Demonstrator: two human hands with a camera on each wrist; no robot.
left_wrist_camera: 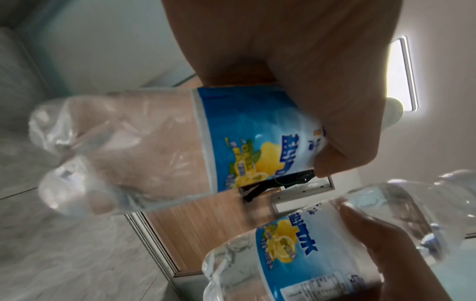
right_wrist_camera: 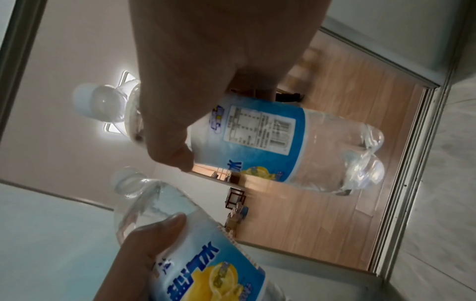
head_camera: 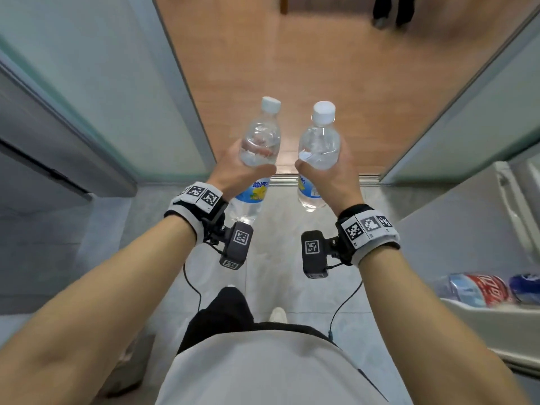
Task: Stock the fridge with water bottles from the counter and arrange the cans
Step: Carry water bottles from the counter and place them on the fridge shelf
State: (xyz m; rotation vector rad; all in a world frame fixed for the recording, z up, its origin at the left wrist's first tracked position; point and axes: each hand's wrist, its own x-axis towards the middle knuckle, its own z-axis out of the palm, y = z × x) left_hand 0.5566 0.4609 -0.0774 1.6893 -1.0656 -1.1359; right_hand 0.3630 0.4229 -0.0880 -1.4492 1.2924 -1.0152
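Note:
My left hand [head_camera: 242, 171] grips a clear water bottle [head_camera: 258, 141] with a white cap and a blue lemon label, held upright in front of me. My right hand [head_camera: 324, 173] grips a second, matching water bottle [head_camera: 320, 144] just to its right. Both bottles are in the air over the floor, a small gap apart. In the left wrist view the left bottle [left_wrist_camera: 180, 146] fills the middle, with the other bottle [left_wrist_camera: 296, 254] at the lower right. In the right wrist view the right bottle [right_wrist_camera: 270, 142] lies across the middle. A red cola can [head_camera: 485, 289] and a blue can [head_camera: 526, 287] lie on a fridge door shelf [head_camera: 491, 317] at the right.
A glass sliding door panel [head_camera: 102, 83] stands to my left and another [head_camera: 482, 112] to my right, with a doorway track [head_camera: 318, 179] and wooden floor [head_camera: 292, 68] beyond. A person's dark legs [head_camera: 393, 10] stand at the far end. Grey tiles lie underfoot.

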